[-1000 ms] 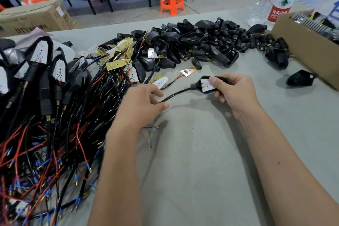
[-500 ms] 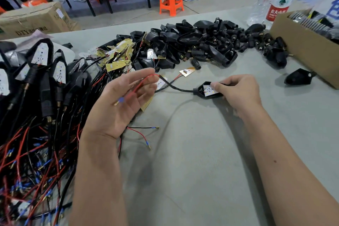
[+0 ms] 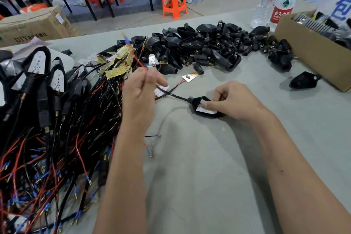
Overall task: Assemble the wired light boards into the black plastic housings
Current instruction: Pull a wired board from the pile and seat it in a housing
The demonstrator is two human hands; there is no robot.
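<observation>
Your right hand [image 3: 233, 100] rests on the smooth grey table [image 3: 218, 167], its fingers curled down onto a black, teardrop-shaped plastic housing [image 3: 206, 109] lying just in front of you. Your forefinger presses the flat white light board [image 3: 206, 110] seated inside that open shell. A thin black sheathed cable [image 3: 174, 96] leaves the housing's narrow neck and runs left to your raised left hand [image 3: 141, 91], whose thumb and forefinger are pinched together on a thin red wire [image 3: 138, 61]; the wire slants up and away to a blue-sleeved tip. To your left lies a tangled heap of black and red wires [image 3: 57, 138] with finished housings. Beyond your hands sits a glossy pile of empty black housings [image 3: 199, 49]. A brown cardboard box [image 3: 311, 53] stands at the right.
</observation>
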